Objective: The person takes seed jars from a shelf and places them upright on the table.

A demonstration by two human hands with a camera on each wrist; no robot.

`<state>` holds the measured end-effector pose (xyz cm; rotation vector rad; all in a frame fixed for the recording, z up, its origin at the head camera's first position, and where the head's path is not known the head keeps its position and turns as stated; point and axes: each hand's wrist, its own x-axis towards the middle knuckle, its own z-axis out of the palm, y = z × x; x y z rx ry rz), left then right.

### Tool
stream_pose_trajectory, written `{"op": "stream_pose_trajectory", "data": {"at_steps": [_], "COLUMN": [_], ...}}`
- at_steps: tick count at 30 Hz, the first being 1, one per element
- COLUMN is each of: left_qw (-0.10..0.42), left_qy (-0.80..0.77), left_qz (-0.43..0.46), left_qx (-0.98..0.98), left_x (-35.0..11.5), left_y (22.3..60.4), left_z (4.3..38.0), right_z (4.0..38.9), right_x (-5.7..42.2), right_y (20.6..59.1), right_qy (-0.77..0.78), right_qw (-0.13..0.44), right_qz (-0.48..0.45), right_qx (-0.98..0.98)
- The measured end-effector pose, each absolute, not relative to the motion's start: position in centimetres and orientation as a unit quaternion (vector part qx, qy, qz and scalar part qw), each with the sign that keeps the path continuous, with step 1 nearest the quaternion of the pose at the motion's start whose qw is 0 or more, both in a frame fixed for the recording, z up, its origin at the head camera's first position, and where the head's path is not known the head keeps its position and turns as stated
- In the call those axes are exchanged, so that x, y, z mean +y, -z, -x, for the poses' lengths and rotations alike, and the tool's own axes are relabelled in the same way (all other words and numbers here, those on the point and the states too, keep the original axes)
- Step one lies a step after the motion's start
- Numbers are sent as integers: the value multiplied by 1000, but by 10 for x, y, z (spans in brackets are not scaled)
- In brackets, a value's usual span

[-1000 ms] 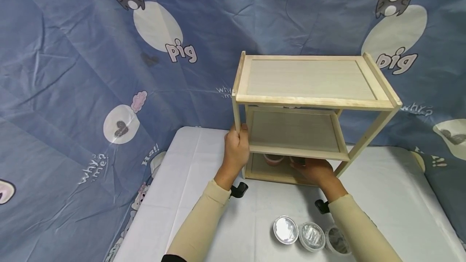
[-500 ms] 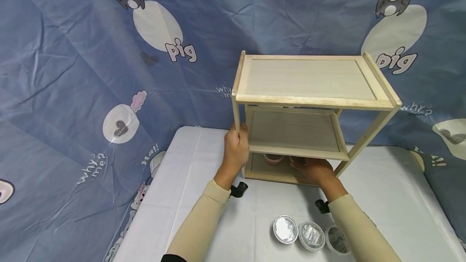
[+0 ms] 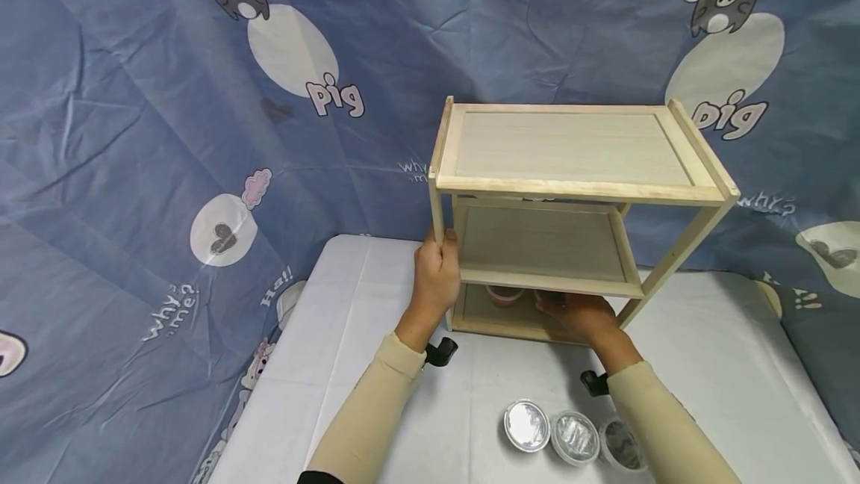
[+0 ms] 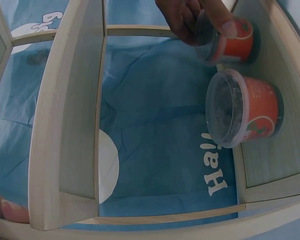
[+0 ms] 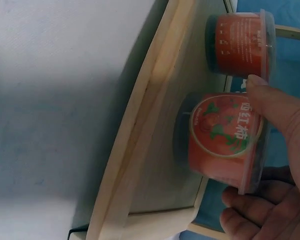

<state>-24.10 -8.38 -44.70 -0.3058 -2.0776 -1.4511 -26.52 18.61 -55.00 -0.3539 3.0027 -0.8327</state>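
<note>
My left hand [image 3: 437,275] grips the front left post of a pale wooden three-tier shelf [image 3: 564,144]. Under the middle tier, my right hand [image 3: 583,316] holds a clear plastic tub [image 5: 222,140] with a red tomato label, thumb and fingers at its rim. That tub stands at the bottom tier [image 5: 162,185] in the right wrist view. Beside it on the same tier sits a second red-labelled tub [image 4: 260,107], to its left in the head view. The middle tier hides part of both tubs from the head camera.
Three round clear containers with shiny tops stand on the white-covered table in front of the shelf: a left one [image 3: 527,426], a middle one [image 3: 575,438] and a right one [image 3: 622,444] beside my right forearm. A blue patterned curtain [image 3: 403,43] hangs close behind the shelf.
</note>
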Motion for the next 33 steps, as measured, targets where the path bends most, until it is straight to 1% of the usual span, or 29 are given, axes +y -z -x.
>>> {"op": "stream_pose_trajectory", "data": {"at_steps": [14, 24, 33], "left_qw": [307, 306, 302], "left_qy": [534, 534, 531], "left_qz": [106, 111, 109], "left_qx": [-781, -781, -784], "left_x": [-85, -84, -84], "left_y": [446, 446, 448], "left_z": [242, 243, 243], "right_z": [263, 249, 236], "right_x": [193, 190, 188], "right_y": [545, 536, 529], "right_qy": [253, 274, 257], "right_qw": [3, -43, -51], "right_qz": [106, 136, 143], "right_qx": [962, 951, 954]}}
